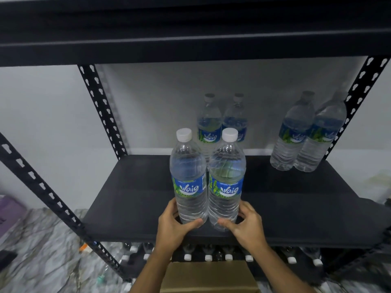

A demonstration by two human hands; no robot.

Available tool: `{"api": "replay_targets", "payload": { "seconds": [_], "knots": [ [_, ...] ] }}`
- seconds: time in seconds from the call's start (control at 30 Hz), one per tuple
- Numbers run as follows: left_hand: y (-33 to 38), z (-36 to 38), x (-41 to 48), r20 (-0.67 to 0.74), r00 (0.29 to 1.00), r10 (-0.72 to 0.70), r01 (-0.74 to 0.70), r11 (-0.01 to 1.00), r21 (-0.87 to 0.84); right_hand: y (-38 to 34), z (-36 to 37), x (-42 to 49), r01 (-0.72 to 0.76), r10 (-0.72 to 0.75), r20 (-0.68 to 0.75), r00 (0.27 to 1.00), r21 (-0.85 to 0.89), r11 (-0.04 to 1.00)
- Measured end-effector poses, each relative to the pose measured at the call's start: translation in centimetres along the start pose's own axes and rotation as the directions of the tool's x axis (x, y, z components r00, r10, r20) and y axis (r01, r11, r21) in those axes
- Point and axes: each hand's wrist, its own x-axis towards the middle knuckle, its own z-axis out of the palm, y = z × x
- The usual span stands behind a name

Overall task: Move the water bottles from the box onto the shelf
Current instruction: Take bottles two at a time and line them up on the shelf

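Two clear water bottles with white caps and blue labels stand upright side by side near the front of the black shelf board [285,210]. My left hand [174,224] grips the base of the left bottle [189,176]. My right hand [245,224] grips the base of the right bottle [226,176]. At the back of the shelf stand a middle pair of bottles [220,121] and a right pair of bottles [306,132]. The cardboard box [208,275] sits below the shelf's front edge, between my forearms.
An upper shelf board [190,43] hangs overhead. Slotted black uprights [101,111] frame the unit. Several capped bottles [208,257] stand on the level underneath. The marbled floor [42,250] holds small bits of litter at the left.
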Motion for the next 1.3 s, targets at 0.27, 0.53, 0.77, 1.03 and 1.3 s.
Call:
{"api": "replay_targets", "payload": {
  "seconds": [0.27,0.53,0.77,1.03,1.3],
  "knots": [
    [-0.9,-4.5,1.0,-0.033,0.999,0.030,-0.030,1.000,0.001,-1.4,5.3,0.7,0.014,-0.014,-0.007,1.000,0.011,1.000],
    [-2.4,-11.0,4.5,-0.074,0.996,0.051,-0.049,0.998,0.029,-3.9,12.6,3.1,0.011,-0.011,0.011,1.000,0.006,1.000],
    [-3.9,-14.6,10.6,-0.081,0.995,0.060,-0.053,0.995,0.086,-5.2,18.0,7.4,-0.016,0.016,-0.009,1.000,-0.047,0.999],
    [-5.1,-15.9,17.1,-0.124,0.992,0.029,-0.017,0.995,0.101,-5.8,21.8,12.9,-0.063,0.062,-0.020,0.998,-0.034,0.997],
    [-4.6,-16.1,22.1,-0.172,0.985,-0.023,0.065,0.968,0.243,-6.2,23.8,16.9,-0.040,0.039,-0.027,0.999,-0.057,0.998]
  ]
}}
